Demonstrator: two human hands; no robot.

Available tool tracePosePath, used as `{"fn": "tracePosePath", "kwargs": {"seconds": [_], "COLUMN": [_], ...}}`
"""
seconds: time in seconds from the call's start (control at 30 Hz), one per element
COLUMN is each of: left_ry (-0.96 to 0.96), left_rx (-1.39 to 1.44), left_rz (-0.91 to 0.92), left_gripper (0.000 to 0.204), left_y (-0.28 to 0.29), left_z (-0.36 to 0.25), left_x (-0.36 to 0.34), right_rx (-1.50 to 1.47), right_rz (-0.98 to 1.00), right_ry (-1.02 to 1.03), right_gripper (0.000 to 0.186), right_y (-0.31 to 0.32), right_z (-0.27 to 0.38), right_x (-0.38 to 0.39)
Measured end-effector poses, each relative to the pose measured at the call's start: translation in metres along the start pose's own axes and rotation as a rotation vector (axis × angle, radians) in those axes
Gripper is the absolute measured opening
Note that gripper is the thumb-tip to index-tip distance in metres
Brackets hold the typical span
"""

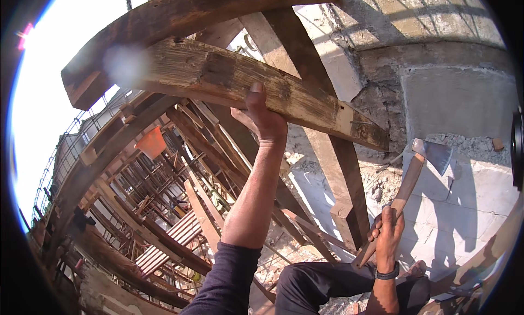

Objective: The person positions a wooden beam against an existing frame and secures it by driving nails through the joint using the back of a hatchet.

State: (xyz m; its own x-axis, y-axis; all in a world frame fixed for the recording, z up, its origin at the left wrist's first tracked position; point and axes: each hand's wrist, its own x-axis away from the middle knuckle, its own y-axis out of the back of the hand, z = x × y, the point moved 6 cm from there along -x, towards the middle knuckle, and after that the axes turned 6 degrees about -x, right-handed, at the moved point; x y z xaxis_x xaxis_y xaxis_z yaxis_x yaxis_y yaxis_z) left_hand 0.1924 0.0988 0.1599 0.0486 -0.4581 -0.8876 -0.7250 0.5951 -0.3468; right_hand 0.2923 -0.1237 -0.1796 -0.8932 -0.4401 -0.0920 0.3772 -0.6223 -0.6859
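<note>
Weathered brown wooden plank (256, 88) runs upper left to centre right, left hand (261, 117) gripping its lower edge — right hand (388, 236), lower right, fingers wrapped round wooden-handled hatchet (406, 186), blade up, nearer plank's right end.

Orange bucket (151, 142), perhaps among scaffolding (164, 217).

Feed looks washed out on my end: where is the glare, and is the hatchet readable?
Head view: blown-out sky at upper left, with a flare patch on the plank that the left hand grips; straight timbers bow toward the rim; the hatchet in the right hand is sharp, casting hard shadows on the block wall.
</note>
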Motion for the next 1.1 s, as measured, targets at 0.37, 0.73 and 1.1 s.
{"fn": "tracePosePath", "kwargs": {"seconds": [0.37, 0.73, 1.1], "left_ry": [-0.023, 0.018, -0.011], "left_rx": [0.165, 0.104, 0.117], "left_rz": [-0.037, 0.022, -0.044], "left_gripper": [0.048, 0.064, 0.05], "left_y": [-0.01, -0.014, -0.017], "left_z": [0.001, -0.003, 0.004], "left_x": [-0.002, 0.0, -0.008], "right_rx": [0.14, 0.04, 0.064], "right_rz": [0.039, 0.067, 0.089], "right_ry": [0.057, -0.015, -0.094], "right_gripper": [0.03, 0.029, 0.028], "right_y": [-0.012, -0.009, -0.004], "right_z": [-0.01, -0.036, -0.041], "right_x": [-0.002, -0.01, -0.012]}}
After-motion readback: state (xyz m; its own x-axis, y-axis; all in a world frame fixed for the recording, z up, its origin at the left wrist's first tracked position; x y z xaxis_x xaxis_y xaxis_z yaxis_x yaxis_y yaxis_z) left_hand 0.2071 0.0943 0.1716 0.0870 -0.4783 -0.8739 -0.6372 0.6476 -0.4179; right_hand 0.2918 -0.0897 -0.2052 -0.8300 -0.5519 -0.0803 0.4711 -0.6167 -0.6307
